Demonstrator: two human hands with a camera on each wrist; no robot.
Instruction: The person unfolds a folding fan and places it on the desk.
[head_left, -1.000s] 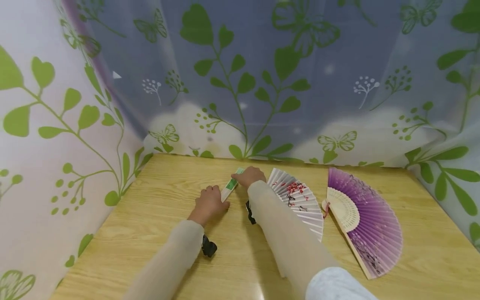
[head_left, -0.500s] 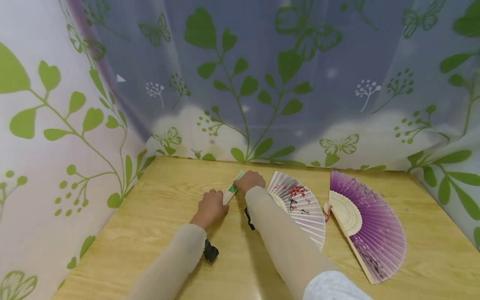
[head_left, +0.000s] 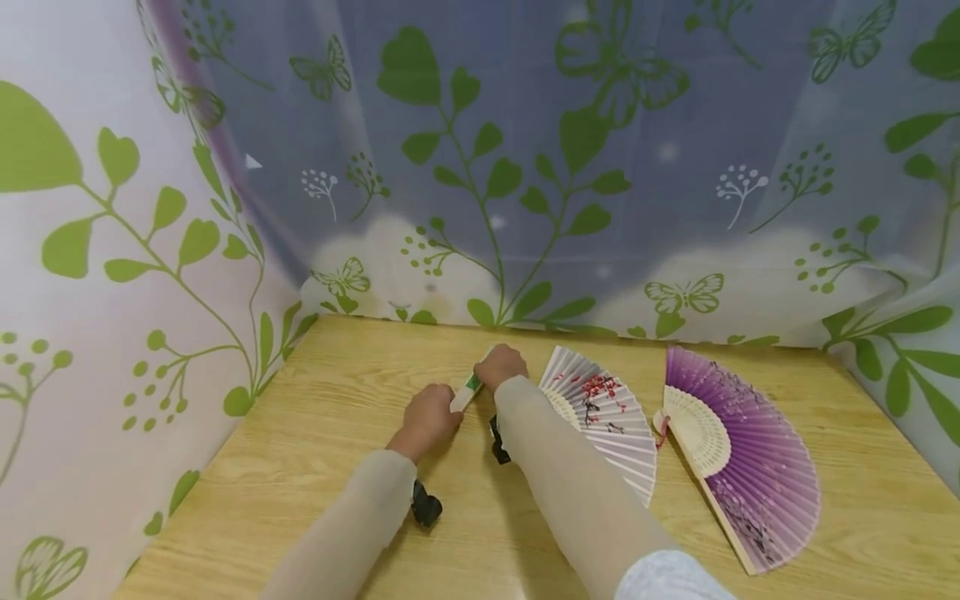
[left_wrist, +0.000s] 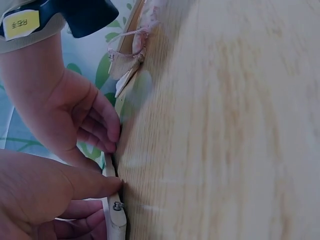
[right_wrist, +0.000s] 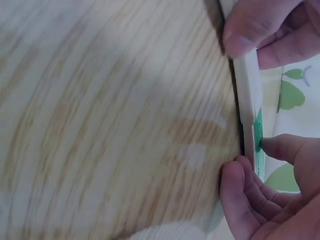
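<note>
I see the left hand [head_left: 430,418] and right hand [head_left: 502,367] pinching the folded fan [head_left: 466,393], a white fan [head_left: 611,414] right of their grip.

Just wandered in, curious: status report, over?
Left hand, right hand pinching green-white fan. It's closed. White fan, purple fan open to the right, seemingly not in the way.

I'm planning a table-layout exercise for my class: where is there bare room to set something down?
The table is bare at left, between the cloth and left hand; between the sleeves; and right of the purple fan. Crowded: from the right hand and folded fan across the white fan to the purple one.
</note>
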